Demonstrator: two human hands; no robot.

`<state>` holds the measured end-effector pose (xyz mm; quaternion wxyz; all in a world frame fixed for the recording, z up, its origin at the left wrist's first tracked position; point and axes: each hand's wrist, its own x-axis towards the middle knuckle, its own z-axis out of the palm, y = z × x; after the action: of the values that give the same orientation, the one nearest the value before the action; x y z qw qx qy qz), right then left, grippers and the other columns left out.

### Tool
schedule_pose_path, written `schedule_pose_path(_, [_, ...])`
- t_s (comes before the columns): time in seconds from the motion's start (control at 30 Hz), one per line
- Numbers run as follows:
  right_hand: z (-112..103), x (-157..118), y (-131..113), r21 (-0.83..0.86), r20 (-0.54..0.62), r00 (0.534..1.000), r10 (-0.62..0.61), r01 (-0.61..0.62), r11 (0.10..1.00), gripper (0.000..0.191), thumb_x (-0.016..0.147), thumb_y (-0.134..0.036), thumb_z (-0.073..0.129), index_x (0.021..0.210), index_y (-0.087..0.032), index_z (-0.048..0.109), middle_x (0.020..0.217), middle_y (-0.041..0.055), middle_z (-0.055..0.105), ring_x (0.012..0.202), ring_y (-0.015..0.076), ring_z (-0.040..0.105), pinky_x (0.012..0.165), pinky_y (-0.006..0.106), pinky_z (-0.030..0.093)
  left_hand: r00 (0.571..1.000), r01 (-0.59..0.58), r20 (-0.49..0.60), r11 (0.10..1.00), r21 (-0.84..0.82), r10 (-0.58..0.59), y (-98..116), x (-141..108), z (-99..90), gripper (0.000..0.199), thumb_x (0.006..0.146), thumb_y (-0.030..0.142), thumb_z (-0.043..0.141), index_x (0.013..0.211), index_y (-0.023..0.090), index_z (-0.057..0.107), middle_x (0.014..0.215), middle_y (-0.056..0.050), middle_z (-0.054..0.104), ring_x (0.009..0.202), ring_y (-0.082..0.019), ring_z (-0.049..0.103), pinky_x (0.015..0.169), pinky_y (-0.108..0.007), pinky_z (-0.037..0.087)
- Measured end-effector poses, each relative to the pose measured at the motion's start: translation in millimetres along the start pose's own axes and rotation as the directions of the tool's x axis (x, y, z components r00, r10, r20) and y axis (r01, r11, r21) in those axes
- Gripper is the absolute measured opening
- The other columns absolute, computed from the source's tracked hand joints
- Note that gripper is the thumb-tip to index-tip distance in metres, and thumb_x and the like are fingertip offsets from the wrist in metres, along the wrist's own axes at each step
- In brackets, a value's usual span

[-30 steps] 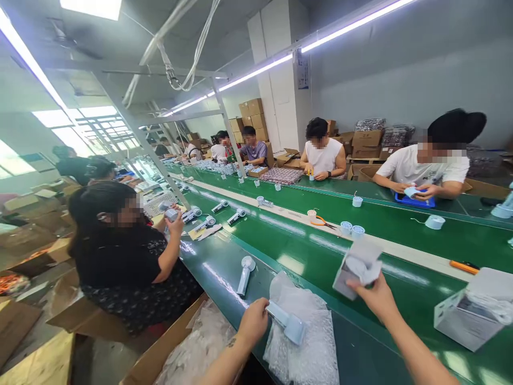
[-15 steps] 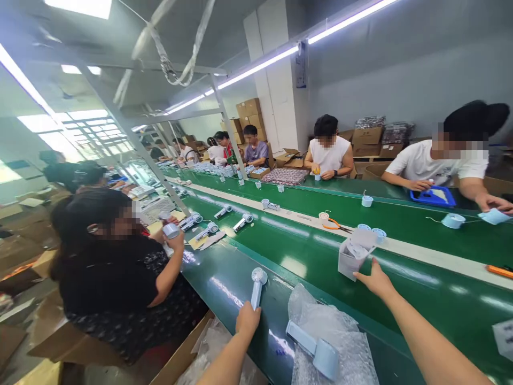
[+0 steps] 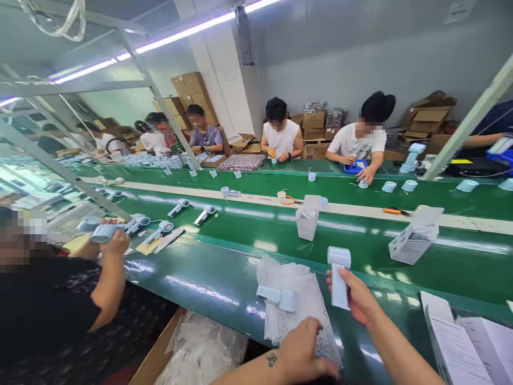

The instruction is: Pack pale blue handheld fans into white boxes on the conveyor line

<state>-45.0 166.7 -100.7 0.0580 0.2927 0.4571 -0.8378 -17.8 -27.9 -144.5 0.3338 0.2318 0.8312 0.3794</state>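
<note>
My right hand [image 3: 358,297] is closed around the handle of a light blue handheld fan [image 3: 340,283], its round head pointing up, above the near bench edge of the belt. My left hand [image 3: 300,347] is over the near edge of a clear bubble-wrap bag [image 3: 306,280]; its fingers are bent, with the thumb apart, and I see nothing held in it. A second light blue handheld fan [image 3: 280,298] lies on that bag. White cartons stand on the belt beyond: one open carton [image 3: 308,222] ahead and another open carton [image 3: 412,240] to the right.
A co-worker [image 3: 60,299] at my left holds a blue fan part. Several fans [image 3: 205,215] lie on the green belt [image 3: 248,246]. Orange-handled pliers [image 3: 290,200] rest on the pale centre strip. Flat white cartons [image 3: 465,342] are at the near right. More people sit across the belt.
My view has turned right. My left hand has moved right to the bag and no longer holds a fan. My right hand has left the open carton and now holds a fan.
</note>
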Motion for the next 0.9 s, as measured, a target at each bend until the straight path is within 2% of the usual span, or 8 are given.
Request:
schedule_pose_path(0.07, [-33.7,-14.2,-14.6,-0.004,-0.073,0.997,0.005,-0.005,1.0,0.047,0.058,-0.047,0.086,0.089,-0.019,0.066,0.069,0.0002,0.072,0.058,0.0139,0.063,0.058,0.024,0.051,0.991,-0.031,0.131,0.929,0.369,-0.019,-11.9,-1.0,4.4,0.053,0.065,0.031,0.077,0.11,0.017,0.053,0.122,-0.016,0.053,0.114,-0.033,0.05,0.094,-0.048,0.044])
schedule_pose_path(0.13, [-60.6,-34.6,-21.8,-0.017,-0.075,0.997,0.027,-0.028,0.999,0.052,0.056,-0.041,0.089,0.097,-0.019,0.065,0.073,-0.0001,0.073,0.061,0.0144,0.064,0.06,0.025,0.053,0.988,-0.007,0.143,0.897,0.442,-0.063,-18.8,5.2,2.9,0.033,0.068,0.013,0.067,0.099,0.015,0.058,0.116,-0.017,0.057,0.113,-0.034,0.051,0.093,-0.048,0.044])
schedule_pose_path(0.37, [-84.2,-90.4,27.3,0.072,0.09,0.97,0.226,-0.232,0.97,0.065,0.054,-0.046,0.09,0.104,-0.016,0.061,0.072,0.0031,0.071,0.061,0.0163,0.067,0.047,0.022,0.054,0.992,0.052,-0.119,0.991,0.12,-0.038,15.9,34.9,-24.3,0.017,0.079,0.012,0.043,0.082,0.016,0.06,0.081,-0.005,0.064,0.083,-0.02,0.061,0.078,-0.032,0.045])
schedule_pose_path(0.47, [-71.4,-88.0,48.7,0.073,0.321,0.903,0.285,-0.323,0.944,0.08,0.054,-0.045,0.089,0.121,-0.018,0.054,0.07,0.0023,0.069,0.057,0.0171,0.068,0.041,0.019,0.051,0.995,-0.011,-0.102,0.999,-0.038,0.007,34.8,35.0,-35.9,0.011,0.077,0.019,0.049,0.081,0.016,0.059,0.076,-0.001,0.063,0.072,-0.015,0.058,0.066,-0.025,0.044])
schedule_pose_path(0.57, [-60.9,-78.7,46.7,0.052,0.441,0.87,0.221,-0.271,0.961,0.086,0.056,-0.044,0.087,0.129,-0.021,0.048,0.073,0.0011,0.068,0.055,0.0159,0.067,0.04,0.018,0.051,0.997,-0.065,-0.071,0.928,-0.367,0.042,49.6,32.7,-48.6,0.012,0.069,0.025,0.06,0.078,0.016,0.059,0.069,0.002,0.06,0.064,-0.012,0.054,0.063,-0.024,0.041])
schedule_pose_path(0.67, [-62.5,-73.0,33.1,-0.009,0.361,0.911,0.199,-0.21,0.978,0.062,0.064,-0.043,0.082,0.115,-0.019,0.057,0.075,0.0009,0.065,0.055,0.0139,0.066,0.039,0.018,0.051,0.996,-0.056,-0.089,0.702,-0.71,-0.01,64.9,31.9,-60.8,0.019,0.057,0.023,0.07,0.071,0.016,0.058,0.061,0.003,0.057,0.059,-0.01,0.05,0.063,-0.025,0.04])
schedule_pose_path(0.77, [-69.8,-73.2,25.5,-0.057,0.25,0.948,0.197,-0.189,0.98,0.048,0.068,-0.045,0.079,0.104,-0.018,0.061,0.072,-0.0005,0.063,0.053,0.0138,0.065,0.036,0.018,0.049,0.992,-0.026,-0.089,0.539,-0.842,-0.092,79.7,32.0,-62.5,0.025,0.056,0.026,0.074,0.072,0.017,0.058,0.062,0.002,0.059,0.065,-0.013,0.055,0.068,-0.028,0.043])
schedule_pose_path(0.9, [-75.1,-75.6,30.3,0.035,0.15,0.981,0.122,-0.129,0.991,0.052,0.067,-0.047,0.079,0.106,-0.017,0.061,0.067,-0.0007,0.063,0.053,0.0145,0.064,0.037,0.019,0.049,0.99,0.099,0.025,0.547,-0.831,-0.142,87.3,32.5,-41.5,0.047,0.059,0.042,0.084,0.093,0.02,0.06,0.08,0.002,0.061,0.076,-0.013,0.055,0.066,-0.025,0.04])
